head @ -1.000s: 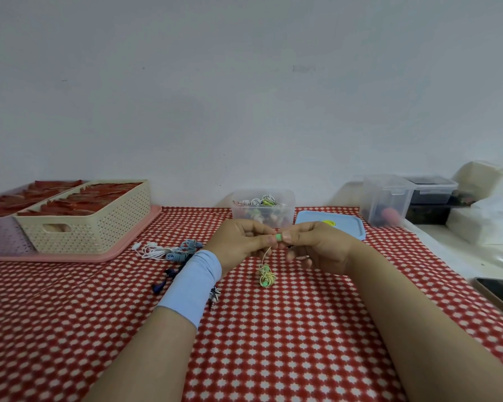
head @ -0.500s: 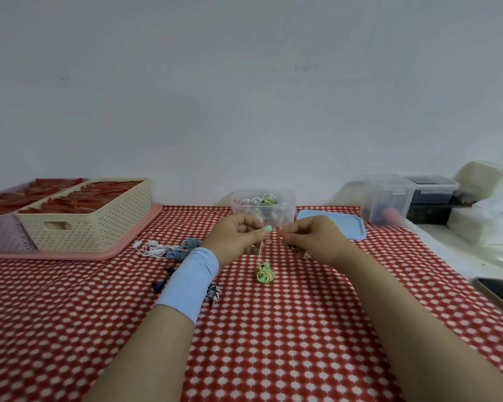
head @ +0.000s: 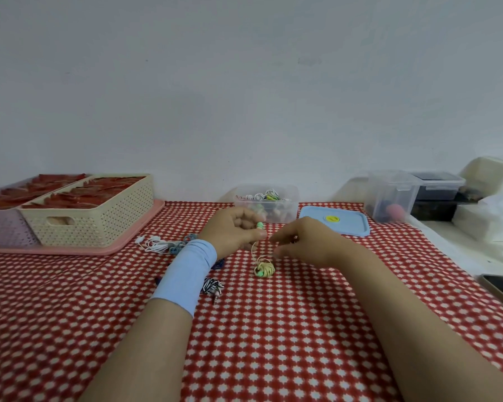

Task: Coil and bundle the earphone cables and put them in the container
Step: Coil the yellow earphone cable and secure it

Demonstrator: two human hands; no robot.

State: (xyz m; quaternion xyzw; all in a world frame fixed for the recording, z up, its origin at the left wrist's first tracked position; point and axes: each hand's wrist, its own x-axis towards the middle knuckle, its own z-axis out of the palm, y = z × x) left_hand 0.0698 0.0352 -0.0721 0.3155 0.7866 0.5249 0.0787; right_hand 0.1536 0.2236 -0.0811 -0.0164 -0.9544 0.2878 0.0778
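**Yellow-green earphone bundle hangs from pinched cord over checked tabletop**

A small coiled yellow-green earphone bundle (head: 264, 269) rests on the red-and-white checked tabletop (head: 288, 343) near its middle, its thin cord rising to the left hand (head: 234, 229), whose thumb and forefinger pinch the cord just below a green earbud (head: 260, 225). The right hand (head: 308, 242), just beside the bundle, has its fingers loosely spread and grips nothing. A blue wristband (head: 186, 274) covers the left wrist. Loose white and blue earphones (head: 164, 245) and a black-and-white striped bundle (head: 213, 286) lie to the left. At the tabletop's far edge stands a clear container (head: 291, 208) holding coiled earphones, its blue lid (head: 349, 226) flat beside it. A cream basket (head: 99, 224) sits toward the far left corner.
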